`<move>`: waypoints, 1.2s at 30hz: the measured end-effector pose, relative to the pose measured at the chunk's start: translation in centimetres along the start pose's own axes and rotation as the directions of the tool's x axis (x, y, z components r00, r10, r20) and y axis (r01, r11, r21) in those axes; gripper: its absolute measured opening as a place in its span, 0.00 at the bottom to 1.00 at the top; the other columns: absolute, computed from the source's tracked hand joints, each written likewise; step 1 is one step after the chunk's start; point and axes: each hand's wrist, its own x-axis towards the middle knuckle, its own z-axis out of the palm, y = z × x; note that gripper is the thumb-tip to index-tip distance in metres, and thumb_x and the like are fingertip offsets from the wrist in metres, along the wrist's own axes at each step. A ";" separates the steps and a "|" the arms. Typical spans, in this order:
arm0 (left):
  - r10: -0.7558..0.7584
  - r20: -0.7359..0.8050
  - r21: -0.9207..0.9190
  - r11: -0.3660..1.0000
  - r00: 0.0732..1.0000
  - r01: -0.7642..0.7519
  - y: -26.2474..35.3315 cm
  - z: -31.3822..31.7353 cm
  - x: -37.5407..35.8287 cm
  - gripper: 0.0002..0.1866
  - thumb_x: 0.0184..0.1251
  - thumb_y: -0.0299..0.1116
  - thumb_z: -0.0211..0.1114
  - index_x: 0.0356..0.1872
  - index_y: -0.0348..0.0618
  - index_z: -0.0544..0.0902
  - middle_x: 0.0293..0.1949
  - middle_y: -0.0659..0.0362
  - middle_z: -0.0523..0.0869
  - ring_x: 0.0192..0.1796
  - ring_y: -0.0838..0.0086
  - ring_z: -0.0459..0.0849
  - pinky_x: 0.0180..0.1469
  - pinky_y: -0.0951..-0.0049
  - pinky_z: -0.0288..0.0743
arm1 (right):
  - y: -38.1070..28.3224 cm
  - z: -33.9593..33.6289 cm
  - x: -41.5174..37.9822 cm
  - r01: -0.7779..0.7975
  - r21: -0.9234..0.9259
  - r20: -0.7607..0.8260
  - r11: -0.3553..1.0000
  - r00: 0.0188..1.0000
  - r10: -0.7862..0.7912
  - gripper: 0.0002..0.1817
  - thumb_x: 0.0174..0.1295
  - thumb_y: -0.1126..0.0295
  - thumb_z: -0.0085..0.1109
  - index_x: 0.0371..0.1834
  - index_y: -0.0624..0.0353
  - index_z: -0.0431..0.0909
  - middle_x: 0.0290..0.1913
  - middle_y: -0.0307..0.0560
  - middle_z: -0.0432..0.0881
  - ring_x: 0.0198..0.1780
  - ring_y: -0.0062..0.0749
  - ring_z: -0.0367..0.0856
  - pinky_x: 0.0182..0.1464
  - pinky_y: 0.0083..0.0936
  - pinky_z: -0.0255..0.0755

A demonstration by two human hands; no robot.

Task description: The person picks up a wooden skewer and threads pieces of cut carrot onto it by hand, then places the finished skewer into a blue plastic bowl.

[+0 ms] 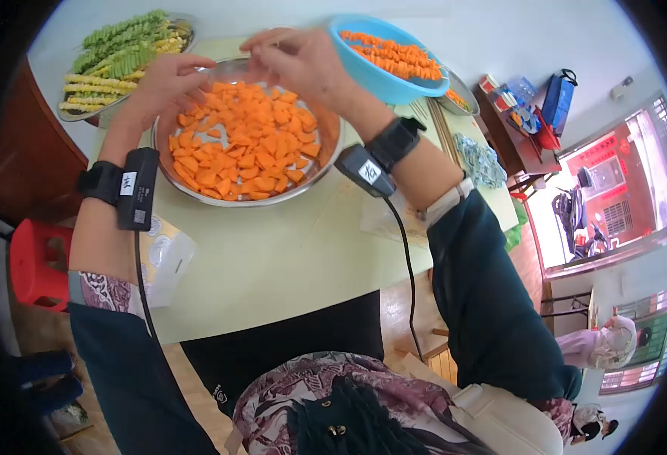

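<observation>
A round metal basin (326, 171) full of cut orange carrot pieces (250, 144) stands before me on the pale green table. Over the basin's far left rim is my left hand (168, 82), its fingers bent and apart, with nothing visible in them. My right hand (295, 62) is above the far right rim, its fingertips pinched together. What they hold, if anything, is too small and blurred to make out. A light blue basin (394, 89) beside my right hand contains skewered carrot pieces (390, 57). Thin wooden skewers (445, 133) lie near my right wrist.
At the far left, a metal tray (83, 116) bears skewered green and yellow vegetables (125, 57). A patterned cloth (480, 161) lies on the table's right side. A printed box (165, 258) is by my left forearm. A red stool (41, 265) stands left; a person (606, 341) is far right.
</observation>
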 end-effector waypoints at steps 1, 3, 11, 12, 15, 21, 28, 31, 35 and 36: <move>-0.018 0.017 0.004 1.000 1.000 0.018 0.1 0.1 -0.1 0.19 0.57 0.34 0.57 0.50 0.36 0.75 0.32 0.56 0.83 0.30 0.76 0.84 0.27 0.81 0.76 | 0.3 0.3 -0.6 -0.030 -0.013 0.062 0.999 0.998 0.030 0.08 0.60 0.72 0.50 0.40 0.58 0.78 0.24 0.40 0.80 0.26 0.21 0.80 0.26 0.16 0.72; -0.023 0.004 0.033 0.999 1.000 0.023 0.1 0.2 0.0 0.19 0.57 0.34 0.57 0.49 0.36 0.75 0.32 0.56 0.83 0.30 0.75 0.84 0.26 0.81 0.76 | 1.7 0.6 -1.1 -0.054 -0.013 0.128 0.998 0.990 0.055 0.09 0.61 0.72 0.48 0.41 0.59 0.78 0.23 0.40 0.80 0.26 0.22 0.81 0.27 0.16 0.73; -0.019 0.061 0.101 0.995 0.998 0.013 -0.3 0.1 -0.1 0.17 0.59 0.32 0.57 0.49 0.38 0.76 0.31 0.58 0.83 0.29 0.80 0.82 0.29 0.82 0.76 | 4.2 0.4 -1.2 0.250 -0.316 0.287 0.915 0.945 -0.158 0.16 0.60 0.73 0.46 0.52 0.52 0.72 0.40 0.45 0.75 0.40 0.27 0.81 0.38 0.22 0.75; -0.024 0.059 0.098 0.995 0.998 0.018 -0.4 0.1 -0.1 0.17 0.59 0.32 0.57 0.49 0.38 0.77 0.30 0.58 0.83 0.29 0.80 0.82 0.29 0.82 0.76 | 4.1 0.5 -1.2 0.250 -0.301 0.277 0.920 0.946 -0.167 0.16 0.60 0.73 0.46 0.52 0.52 0.72 0.40 0.45 0.75 0.40 0.27 0.81 0.38 0.22 0.75; -0.053 0.057 0.120 0.992 0.997 0.046 -0.4 0.0 -0.2 0.16 0.59 0.31 0.57 0.48 0.38 0.77 0.29 0.58 0.83 0.28 0.80 0.82 0.28 0.83 0.75 | 4.0 0.2 -1.3 0.121 -0.124 0.269 0.985 0.960 -0.084 0.19 0.60 0.75 0.42 0.56 0.55 0.69 0.45 0.48 0.75 0.40 0.30 0.81 0.39 0.22 0.76; -0.044 0.125 0.244 0.970 0.991 0.013 0.5 1.0 -0.2 0.16 0.56 0.30 0.58 0.47 0.36 0.78 0.28 0.58 0.83 0.27 0.80 0.80 0.26 0.82 0.74 | 4.5 -0.2 -1.0 -0.121 0.126 0.239 0.985 0.967 0.089 0.21 0.58 0.68 0.45 0.53 0.68 0.68 0.50 0.54 0.74 0.39 0.30 0.81 0.37 0.18 0.76; -0.041 0.431 0.179 0.983 0.901 -0.041 2.3 3.3 -0.4 0.19 0.53 0.27 0.63 0.48 0.38 0.77 0.37 0.59 0.81 0.37 0.80 0.79 0.36 0.81 0.75 | 5.3 -0.7 -0.6 -0.313 0.117 0.080 0.943 0.949 0.305 0.17 0.56 0.65 0.46 0.42 0.69 0.74 0.24 0.45 0.79 0.20 0.27 0.80 0.23 0.19 0.75; -0.040 0.416 0.251 0.965 0.909 -0.072 1.1 3.0 -0.3 0.19 0.52 0.27 0.63 0.48 0.37 0.77 0.39 0.58 0.80 0.39 0.79 0.78 0.36 0.81 0.74 | 5.5 -1.0 -0.7 -0.283 0.072 0.030 0.956 0.959 0.281 0.15 0.56 0.66 0.46 0.36 0.69 0.75 0.20 0.43 0.77 0.18 0.26 0.79 0.20 0.18 0.74; -0.070 0.332 0.338 0.940 0.941 -0.049 0.5 1.9 -0.1 0.18 0.53 0.28 0.62 0.48 0.35 0.77 0.37 0.59 0.81 0.36 0.80 0.79 0.34 0.82 0.74 | 5.4 -1.0 -0.8 -0.288 -0.008 0.028 0.958 0.957 0.288 0.12 0.55 0.68 0.50 0.33 0.68 0.75 0.18 0.43 0.77 0.17 0.26 0.79 0.19 0.18 0.73; -0.132 0.296 0.366 0.930 0.946 0.015 1.0 1.9 -0.2 0.18 0.54 0.28 0.62 0.47 0.34 0.77 0.35 0.60 0.81 0.35 0.80 0.79 0.33 0.81 0.74 | 5.4 -1.0 -0.9 -0.281 -0.002 0.026 0.960 0.959 0.281 0.12 0.55 0.68 0.50 0.33 0.68 0.75 0.18 0.43 0.77 0.17 0.26 0.79 0.19 0.18 0.73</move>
